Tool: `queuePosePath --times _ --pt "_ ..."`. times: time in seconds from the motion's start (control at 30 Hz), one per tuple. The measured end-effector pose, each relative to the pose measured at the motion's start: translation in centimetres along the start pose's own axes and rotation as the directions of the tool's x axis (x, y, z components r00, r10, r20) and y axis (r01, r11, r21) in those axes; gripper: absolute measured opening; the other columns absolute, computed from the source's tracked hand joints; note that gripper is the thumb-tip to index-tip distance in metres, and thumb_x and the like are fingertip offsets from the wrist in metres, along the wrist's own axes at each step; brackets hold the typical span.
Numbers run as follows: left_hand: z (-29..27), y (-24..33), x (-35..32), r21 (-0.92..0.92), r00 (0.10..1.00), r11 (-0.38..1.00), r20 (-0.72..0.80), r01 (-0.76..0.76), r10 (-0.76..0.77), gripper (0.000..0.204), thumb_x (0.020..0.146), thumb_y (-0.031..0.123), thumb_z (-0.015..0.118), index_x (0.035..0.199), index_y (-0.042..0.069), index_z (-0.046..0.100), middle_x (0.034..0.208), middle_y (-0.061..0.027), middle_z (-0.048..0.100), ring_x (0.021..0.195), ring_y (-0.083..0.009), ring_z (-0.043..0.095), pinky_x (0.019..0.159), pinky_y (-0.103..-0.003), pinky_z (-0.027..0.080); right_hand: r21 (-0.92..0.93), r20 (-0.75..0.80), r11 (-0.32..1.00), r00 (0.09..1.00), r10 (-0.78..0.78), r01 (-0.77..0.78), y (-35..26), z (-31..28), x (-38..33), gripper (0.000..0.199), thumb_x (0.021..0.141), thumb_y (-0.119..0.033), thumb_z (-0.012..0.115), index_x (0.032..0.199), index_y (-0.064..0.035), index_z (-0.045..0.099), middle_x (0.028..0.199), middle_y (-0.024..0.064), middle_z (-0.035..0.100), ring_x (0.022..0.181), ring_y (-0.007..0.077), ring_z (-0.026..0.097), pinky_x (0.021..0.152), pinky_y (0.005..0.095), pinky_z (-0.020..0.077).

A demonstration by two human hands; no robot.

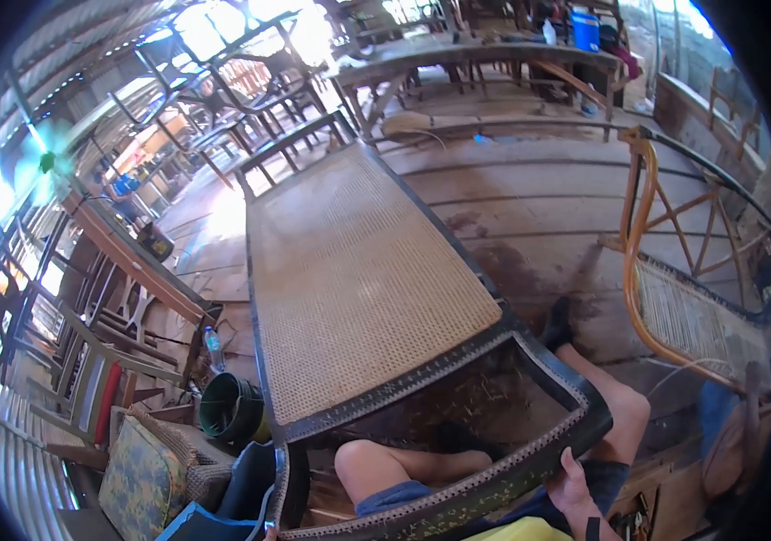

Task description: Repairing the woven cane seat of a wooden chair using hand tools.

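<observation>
The head view shows the person's right hand (575, 491) with fingers curled over the dark frame (530, 469) of the cane-woven daybed (358, 288) at lower centre, the left hand out of sight, apparently steadying it before work on the unwoven end.

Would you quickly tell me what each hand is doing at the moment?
Left hand: out of view.
Right hand: closed on the near rail of the dark wooden frame with the woven cane panel.
</observation>
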State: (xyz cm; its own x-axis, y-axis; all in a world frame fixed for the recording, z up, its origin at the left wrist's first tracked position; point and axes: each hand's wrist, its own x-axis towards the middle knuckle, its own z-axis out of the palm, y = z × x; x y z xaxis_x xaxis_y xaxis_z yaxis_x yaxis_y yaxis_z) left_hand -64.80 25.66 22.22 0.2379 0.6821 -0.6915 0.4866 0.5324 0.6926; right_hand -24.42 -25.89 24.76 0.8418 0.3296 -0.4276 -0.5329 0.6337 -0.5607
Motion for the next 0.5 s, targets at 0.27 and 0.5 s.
queuePosePath --times 0.27,0.5 --pt "1.9 0.1 -1.2 -0.264 0.996 0.964 0.085 0.037 -0.014 0.063 0.093 0.064 0.059 0.129 0.012 0.064 0.129 -0.0092 0.064 0.116 -0.031 0.061 0.1 -0.048 0.051 0.03 -0.017 0.999 1.0 0.018 -0.018 -0.3 -1.4 -1.0 0.06 0.093 -0.048 0.069 0.138 -0.0109 0.054 0.134 0.0071 0.062 0.125 0.0288 0.056 0.112 0.0452 0.0403" --pt "5.3 1.1 -5.5 -0.496 0.994 0.868 0.067 -0.04 0.084 0.056 0.097 0.052 0.059 0.135 0.011 0.059 0.115 -0.0095 0.07 0.095 -0.0264 0.069 0.081 -0.045 0.058 -0.04 -0.052 0.997 0.996 -0.073 0.071 -3.3 0.6 0.2 0.053 0.098 -0.045 0.063 0.139 -0.012 0.054 0.132 0.0053 0.063 0.123 0.0257 0.057 0.109 0.0429 0.0434"
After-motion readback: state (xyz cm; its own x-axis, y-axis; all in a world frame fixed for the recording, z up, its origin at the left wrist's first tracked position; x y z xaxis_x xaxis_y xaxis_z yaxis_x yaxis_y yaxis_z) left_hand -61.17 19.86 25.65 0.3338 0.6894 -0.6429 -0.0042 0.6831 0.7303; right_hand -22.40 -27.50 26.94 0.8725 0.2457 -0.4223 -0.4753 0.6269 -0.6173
